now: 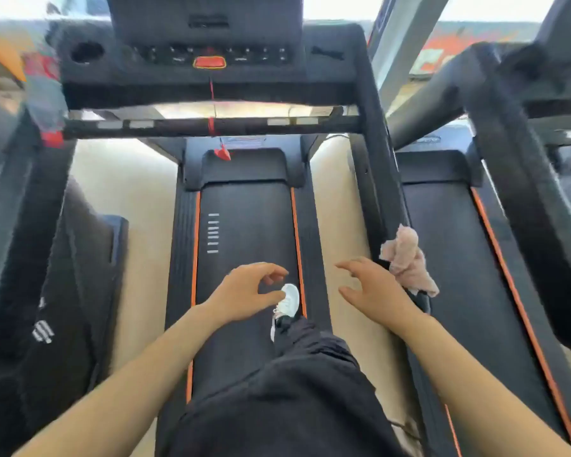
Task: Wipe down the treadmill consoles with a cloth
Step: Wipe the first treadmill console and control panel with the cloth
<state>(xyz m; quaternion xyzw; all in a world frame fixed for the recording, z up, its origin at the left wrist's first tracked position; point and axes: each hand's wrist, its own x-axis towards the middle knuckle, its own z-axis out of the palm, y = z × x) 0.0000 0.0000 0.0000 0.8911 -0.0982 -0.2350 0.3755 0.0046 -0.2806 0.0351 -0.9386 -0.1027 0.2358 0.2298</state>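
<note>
A black treadmill console with a row of buttons and a red stop key fills the top middle. A pink cloth hangs draped over the end of the treadmill's right handrail. My right hand hovers just left of the cloth with its fingers spread, and I cannot tell if it touches the cloth. My left hand floats above the running belt, fingers curled apart and holding nothing. A second treadmill's console shows at the upper right.
I stand on the belt, with one dark trouser leg and a white shoe below my hands. A red safety cord dangles from the console. Another treadmill belt lies to the right and dark machines to the left.
</note>
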